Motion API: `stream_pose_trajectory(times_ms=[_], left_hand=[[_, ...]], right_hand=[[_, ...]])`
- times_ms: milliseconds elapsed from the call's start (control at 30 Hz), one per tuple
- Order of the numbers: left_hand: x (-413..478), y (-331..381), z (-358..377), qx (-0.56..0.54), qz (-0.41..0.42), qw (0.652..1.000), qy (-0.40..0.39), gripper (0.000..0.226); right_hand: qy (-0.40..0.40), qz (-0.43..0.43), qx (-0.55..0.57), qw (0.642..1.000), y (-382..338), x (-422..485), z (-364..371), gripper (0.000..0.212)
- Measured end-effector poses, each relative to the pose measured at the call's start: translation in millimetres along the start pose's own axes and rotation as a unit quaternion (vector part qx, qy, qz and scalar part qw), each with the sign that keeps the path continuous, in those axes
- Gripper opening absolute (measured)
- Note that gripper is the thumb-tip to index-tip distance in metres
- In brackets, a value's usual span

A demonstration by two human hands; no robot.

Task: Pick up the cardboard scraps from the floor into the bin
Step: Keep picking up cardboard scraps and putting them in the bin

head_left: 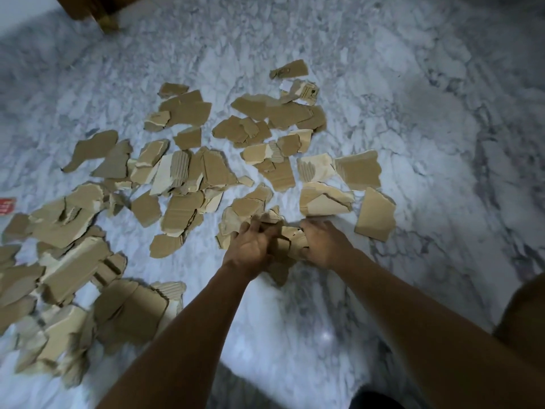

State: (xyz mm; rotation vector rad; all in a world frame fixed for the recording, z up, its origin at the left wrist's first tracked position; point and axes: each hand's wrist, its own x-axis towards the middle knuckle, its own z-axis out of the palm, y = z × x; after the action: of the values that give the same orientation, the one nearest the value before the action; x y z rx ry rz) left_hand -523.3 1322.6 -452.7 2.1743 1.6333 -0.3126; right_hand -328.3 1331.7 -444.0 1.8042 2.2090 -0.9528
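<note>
Between both hands, just above the marble floor (pixel 413 143), sits a bundle (pixel 287 240) of cardboard scraps; the gathering step looks under way, and early. The left hand (pixel 250 246) and right hand (pixel 321 243) curl their fingers (pixel 247 228) round the bundle from either side, forearms stretched forward and down. Loose scraps (pixel 182 169) lie left of and beyond the bundle. No bin shows; the next move likely calls for lifting without spilling.

Both bare arms reach out and down, side by side. The left hand (pixel 250 246) and right hand (pixel 324 243) are close together, fingers curled round a bunch of cardboard scraps (pixel 290 239) between them.
</note>
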Motion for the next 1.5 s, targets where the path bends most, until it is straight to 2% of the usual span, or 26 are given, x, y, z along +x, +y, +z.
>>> stream_pose_trajectory(times_ms=[67,133,333,467,567,633,700,800,900,1067,1300,1400,1500], left_hand=[[-3.0,3.2,-3.6,-0.017,-0.002,1.0,-0.001,0.071],[-6.0,6.3,-5.8,-0.081,0.011,0.997,-0.002,0.07],[-23.7,-21.0,-30.0,-0.283,-0.017,0.959,-0.005,0.06],[-38.3,-68.0,-51.4,-0.323,-0.063,0.943,0.044,0.052],[-57.3,-104.1,-51.0,-0.312,-0.118,0.943,0.003,0.038],[-70.8,-117.2,-42.5,-0.28,-0.129,0.951,-0.021,0.033],[-83.0,-121.1,-32.1,-0.216,-0.13,0.968,-0.012,0.027],[-93.2,-120.7,-14.5,-0.132,-0.115,0.984,0.009,0.015],[-94.1,-122.4,4.1,-0.056,-0.116,0.992,0.007,0.018],[-93.1,-119.1,13.9,0.025,-0.099,0.995,0.012,0.027],[-94.6,-125.2,7.4,-0.054,-0.119,0.991,-0.022,0.033],[-93.1,-126.0,-0.7,-0.09,-0.12,0.989,-0.007,0.032],[-87.8,-125.0,-10.9,-0.116,-0.116,0.986,0.003,0.034]], right_hand=[[0.0,0.006,0.064,0.998,-0.5,-3.4,6.4,0.054],[-0.006,0.022,0.099,0.995,2.7,-5.5,3.9,0.056],[-0.094,0.061,0.036,0.993,23.7,-3.5,-30.5,0.06],[-0.081,0.048,0.033,0.995,14.8,9.7,-53.8,0.064],[-0.066,0.036,-0.02,0.997,-13.1,20.0,-61.0,0.069],[-0.092,0.018,-0.06,0.994,-38.5,19.8,-52.6,0.067],[-0.116,-0.001,-0.07,0.991,-59.2,20.2,-28.7,0.065],[-0.072,-0.032,-0.129,0.989,-74.6,17.6,3.6,0.058],[-0.052,-0.035,-0.171,0.983,-72.6,17.1,21.5,0.06],[0.025,-0.085,-0.252,0.964,-77.7,13.0,16.5,0.063],[0.16,-0.115,-0.239,0.951,-82.0,2.6,20.9,0.071],[0.16,-0.119,-0.234,0.952,-79.0,0.2,16.2,0.082],[0.139,-0.118,-0.23,0.956,-77.4,-1.2,11.9,0.064]])
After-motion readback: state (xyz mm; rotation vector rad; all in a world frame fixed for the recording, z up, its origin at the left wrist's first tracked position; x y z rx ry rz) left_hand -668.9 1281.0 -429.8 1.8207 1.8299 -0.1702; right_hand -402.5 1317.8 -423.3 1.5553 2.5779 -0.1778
